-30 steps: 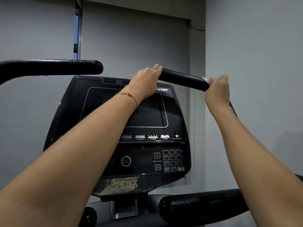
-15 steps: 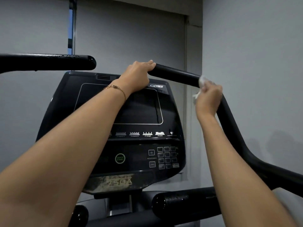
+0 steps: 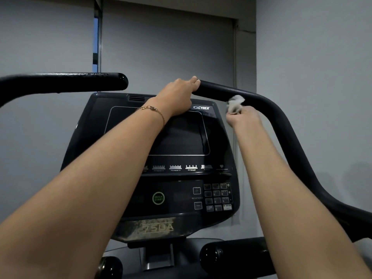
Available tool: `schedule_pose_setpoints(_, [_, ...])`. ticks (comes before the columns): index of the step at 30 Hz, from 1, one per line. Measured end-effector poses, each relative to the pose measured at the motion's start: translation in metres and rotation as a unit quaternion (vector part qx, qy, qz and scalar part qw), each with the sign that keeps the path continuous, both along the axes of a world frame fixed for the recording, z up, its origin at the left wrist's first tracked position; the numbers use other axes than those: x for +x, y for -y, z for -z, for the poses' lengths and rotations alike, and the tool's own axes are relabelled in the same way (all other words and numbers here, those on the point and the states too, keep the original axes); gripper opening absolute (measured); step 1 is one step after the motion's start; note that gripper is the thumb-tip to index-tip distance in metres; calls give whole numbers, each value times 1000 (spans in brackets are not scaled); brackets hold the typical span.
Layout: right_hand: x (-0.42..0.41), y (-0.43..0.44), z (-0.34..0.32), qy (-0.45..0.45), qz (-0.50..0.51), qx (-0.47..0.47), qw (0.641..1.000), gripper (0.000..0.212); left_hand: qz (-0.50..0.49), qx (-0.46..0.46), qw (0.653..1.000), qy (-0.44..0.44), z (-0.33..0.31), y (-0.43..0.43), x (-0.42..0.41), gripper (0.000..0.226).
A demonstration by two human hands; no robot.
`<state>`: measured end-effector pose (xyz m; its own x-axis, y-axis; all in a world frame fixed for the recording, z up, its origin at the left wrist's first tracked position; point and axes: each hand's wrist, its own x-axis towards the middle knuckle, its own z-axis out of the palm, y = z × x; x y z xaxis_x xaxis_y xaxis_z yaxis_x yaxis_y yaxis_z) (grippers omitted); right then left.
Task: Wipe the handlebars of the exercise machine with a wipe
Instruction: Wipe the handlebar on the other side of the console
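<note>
The curved black right handlebar (image 3: 281, 121) looked matt and smooth; the straight black left handlebar (image 3: 60, 82) shone glossy on top; the crumpled white wipe (image 3: 235, 103) looked soft, cloth or paper unclear; the black plastic console (image 3: 94, 121) was satin, its screen (image 3: 181, 137) glossy.

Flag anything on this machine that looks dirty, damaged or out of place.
The model label at the lower edge of the console is coated in pale dust or grime, unlike the rest of its black face. Nothing looks broken or askew.
</note>
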<state>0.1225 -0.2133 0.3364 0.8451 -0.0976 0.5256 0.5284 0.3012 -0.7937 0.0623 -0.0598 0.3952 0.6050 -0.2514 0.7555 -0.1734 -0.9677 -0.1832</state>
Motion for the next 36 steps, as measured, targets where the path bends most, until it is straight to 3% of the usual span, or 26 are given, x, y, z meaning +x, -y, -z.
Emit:
schedule_pose_setpoints(2, [-7,-21,-20,5,-145,92,985,23,-7,6,1000,2,0,0,1,73])
schedule_pose_setpoints(3, [0,-28,-34,-17,-256,216,942,28,-10,9,1000,2,-1,-1,2,73])
schedule_pose_setpoints(5, [10,-53,-45,-95,-326,277,899,44,-10,18,1000,-1,-1,-2,3,70])
schedule_pose_setpoints(8, [10,-67,-34,-91,-369,197,904,35,25,-14,999,-39,-2,-7,0,62])
schedule_pose_setpoints(10, [5,-63,-17,-69,-388,144,908,27,72,-114,990,-38,3,-16,-4,54])
schedule_pose_setpoints(12, [-4,-56,-4,-46,-360,98,927,20,117,-270,955,-45,12,-26,-11,48])
schedule_pose_setpoints(14, [-12,-57,5,-47,-345,92,933,13,168,-391,895,-137,25,-34,-22,40])
schedule_pose_setpoints(16, [-28,-64,8,-57,-356,72,930,11,206,-448,844,-213,38,-39,-32,21])
schedule_pose_setpoints(19, [-54,-73,12,-66,-376,39,923,12,214,-494,824,-175,48,-49,-42,8])
schedule_pose_setpoints(23, [-70,-79,20,-4,-260,-122,958,17,203,-515,818,-154,53,-67,-64,7])
schedule_pose_setpoints(26, [-79,-92,22,-17,-236,-155,959,11,173,-507,834,-131,56,-84,-87,6])
schedule_pose_setpoints(28, [-83,-106,20,-55,-256,-149,954,12,108,-459,879,-65,58,-101,-99,14])
schedule_pose_setpoints(30, [-81,-126,13,-70,-236,-122,962,12,-39,-335,940,62,56,-127,-113,16])
schedule_pose_setpoints(31, [-79,-135,7,-62,-200,-95,973,13,-116,-280,945,121,53,-142,-122,19])
schedule_pose_setpoints(33, [-73,-151,-10,39,-52,-60,996,15,-234,-223,929,180,48,-174,-142,25])
schedule_pose_setpoints(34, [-72,-157,-20,122,54,-75,988,18,-282,-212,917,186,46,-190,-150,26])
schedule_pose_setpoints(36, [-81,-173,-38,284,205,-141,926,27,-349,-215,896,172,49,-218,-163,28])
